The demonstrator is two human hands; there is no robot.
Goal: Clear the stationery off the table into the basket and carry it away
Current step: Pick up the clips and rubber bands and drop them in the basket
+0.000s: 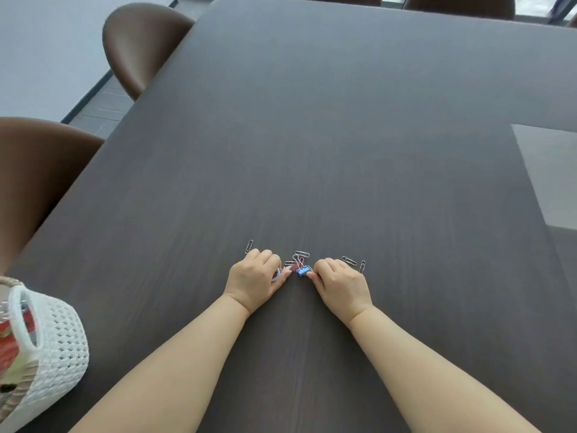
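Note:
A small heap of stationery lies on the dark table [343,135]: a blue binder clip [302,270], a pink binder clip [293,267] and silver paper clips [302,254]. My left hand [254,281] has its fingers curled around small clips, something pale blue showing under them. My right hand [342,281] pinches the blue binder clip's wire handle with curled fingers. More paper clips lie loose: one [249,246] beyond my left hand, two [349,260] [362,266] beyond my right. The white woven basket [59,339] stands at the table's near left corner.
The basket holds red and pale items, only partly seen. Two brown chairs [140,48] [37,170] stand along the table's left side, more at the far end. A lighter rectangular panel [552,173] is set in the tabletop on the right.

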